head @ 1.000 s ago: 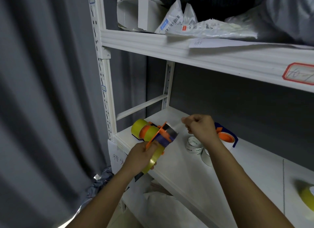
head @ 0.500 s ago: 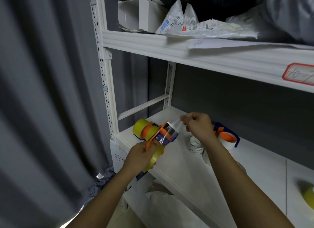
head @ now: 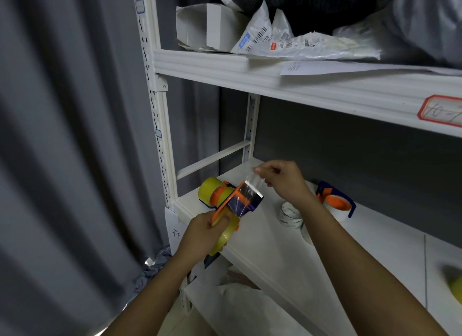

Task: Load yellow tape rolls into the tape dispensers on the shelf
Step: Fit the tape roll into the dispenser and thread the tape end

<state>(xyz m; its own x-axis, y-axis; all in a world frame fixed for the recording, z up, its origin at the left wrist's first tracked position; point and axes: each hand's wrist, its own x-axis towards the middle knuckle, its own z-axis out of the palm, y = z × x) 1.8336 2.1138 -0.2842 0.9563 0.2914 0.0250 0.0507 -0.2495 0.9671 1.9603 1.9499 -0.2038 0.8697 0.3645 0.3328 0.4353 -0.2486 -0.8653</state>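
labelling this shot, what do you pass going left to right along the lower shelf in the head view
loaded yellow tape dispenser → dispenser held in the left hand, its clear tape strip pinched by the right hand → empty white tape core → blue and orange dispenser → blurred yellow tape roll

Shelf board carries most things. At its front-left corner the left hand holds a tape dispenser w/ a tape roll in it, just over the board edge. Behind that, a 2nd loaded dispenser lies on the board, near the upright post. The right hand is above and to the right, pinching the tape end that runs down to the held dispenser. Right of the hands: two small rolls on the board, then a 3rd dispenser behind them. Another roll lies far right. The upper shelf carries a box and bags.
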